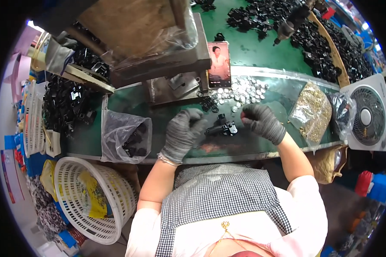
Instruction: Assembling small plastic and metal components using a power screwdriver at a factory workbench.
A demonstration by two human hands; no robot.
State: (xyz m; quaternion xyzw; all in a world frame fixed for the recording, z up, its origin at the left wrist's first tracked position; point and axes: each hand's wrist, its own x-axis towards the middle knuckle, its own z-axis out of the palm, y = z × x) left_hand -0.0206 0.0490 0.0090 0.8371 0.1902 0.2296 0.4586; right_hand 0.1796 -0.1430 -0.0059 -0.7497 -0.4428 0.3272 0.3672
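Observation:
My left hand (182,133), in a grey knit glove, is raised over the front of the green bench with its fingers curled in. Just to its right lies a black clamp-like part (222,127) with a shiny metal piece, touched by neither hand. On the other side of that part, my gloved right hand (265,123) has its fingertips drawn together. Whatever either hand may hold is hidden. Beyond my right hand, small silvery round pieces (248,92) lie scattered. Several black rings (208,104) form a small heap beside them.
A heavy metal press (158,64) stands at the back left, a phone (219,64) propped against it. Around the bench are a clear bag of black parts (126,137), a bag of brass-coloured pieces (312,112), a fan (366,112), a hanging driver (289,26) and a white basket (88,199).

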